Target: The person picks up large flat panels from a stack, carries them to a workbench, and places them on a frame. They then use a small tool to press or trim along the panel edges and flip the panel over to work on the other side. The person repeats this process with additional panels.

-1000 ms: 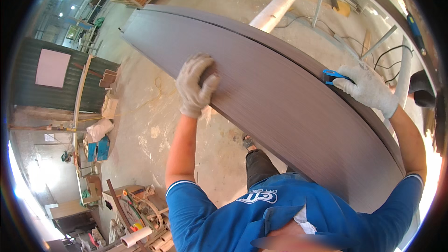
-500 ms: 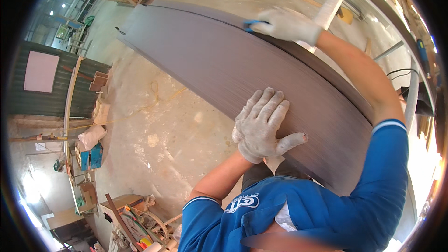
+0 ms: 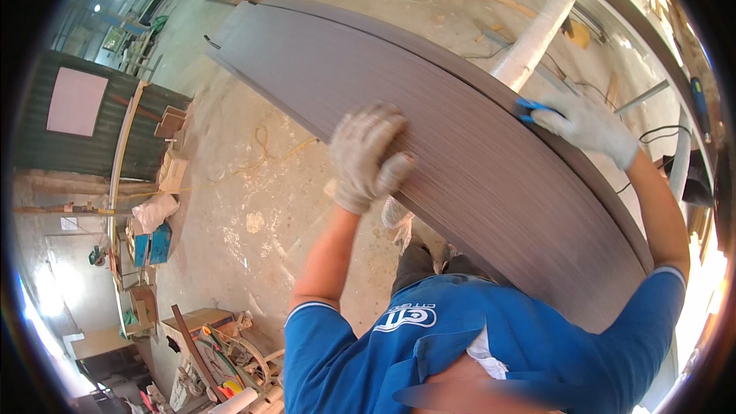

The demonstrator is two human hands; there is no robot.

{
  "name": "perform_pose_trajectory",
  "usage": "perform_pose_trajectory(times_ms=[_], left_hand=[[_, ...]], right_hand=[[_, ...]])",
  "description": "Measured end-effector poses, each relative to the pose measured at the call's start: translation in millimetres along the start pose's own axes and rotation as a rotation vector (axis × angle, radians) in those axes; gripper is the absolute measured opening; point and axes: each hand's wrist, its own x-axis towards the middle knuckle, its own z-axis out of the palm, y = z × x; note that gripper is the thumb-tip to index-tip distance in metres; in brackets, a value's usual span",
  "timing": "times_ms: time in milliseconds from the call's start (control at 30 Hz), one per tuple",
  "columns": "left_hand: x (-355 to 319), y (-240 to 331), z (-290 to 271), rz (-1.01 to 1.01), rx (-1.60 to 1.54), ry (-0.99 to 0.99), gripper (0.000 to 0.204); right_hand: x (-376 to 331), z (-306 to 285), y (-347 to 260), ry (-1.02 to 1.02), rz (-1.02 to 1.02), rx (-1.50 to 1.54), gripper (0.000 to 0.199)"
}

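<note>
Long grey-brown panel (image 3: 475, 161) with fine lengthwise grain, left hand (image 3: 366, 155) flat on its face, fingers together, right hand (image 3: 586, 123) fingers pinching small blue tool (image 3: 529, 110) at far edge.

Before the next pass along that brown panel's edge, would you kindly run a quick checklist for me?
1. Left hand flat on the brown panel, steadying it: ok.
2. Right hand at the panel's far edge, holding the blue tool: ok.
3. Both hands gloved: ok.
4. Tool squarely seated on the edge: cannot tell, mostly hidden.
5. Panel support underneath: cannot tell.
6. Floor free of trip hazards: not ok, a yellow cord lies there.
</note>
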Motion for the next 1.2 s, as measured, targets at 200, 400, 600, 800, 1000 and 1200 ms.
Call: perform_pose_trajectory(times_ms=[200, 400, 600, 800, 1000, 1200], left_hand=[[11.0, -87.6, -14.2, -0.053, 0.014, 0.129, 0.061], [11.2, -86.8, -18.5, -0.063, -0.011, 0.057, 0.06], [14.2, -92.6, -25.7, -0.057, -0.07, -0.016, 0.066], [15.8, -100.5, -25.8, -0.039, -0.165, 0.0, 0.066], [37.5, -221.8, -72.1, -0.075, -0.026, 0.005, 0.061], [30.1, -260.5, -63.4, -0.002, -0.014, 0.027, 0.059]], right_hand=[[12.5, -9.1, -21.8, -0.028, 0.065, -0.018, 0.042], [139.8, -7.8, -52.0, -0.087, 0.022, 0.097, 0.044], [311.0, -17.1, -128.5, 0.034, -0.089, 0.049, 0.048], [406.2, -15.1, -167.6, -0.034, 0.045, 0.167, 0.049], [318.1, -14.6, -134.8, -0.011, 0.028, 0.172, 0.041], [338.6, -17.7, -137.5, -0.034, 0.047, 0.173, 0.039]])
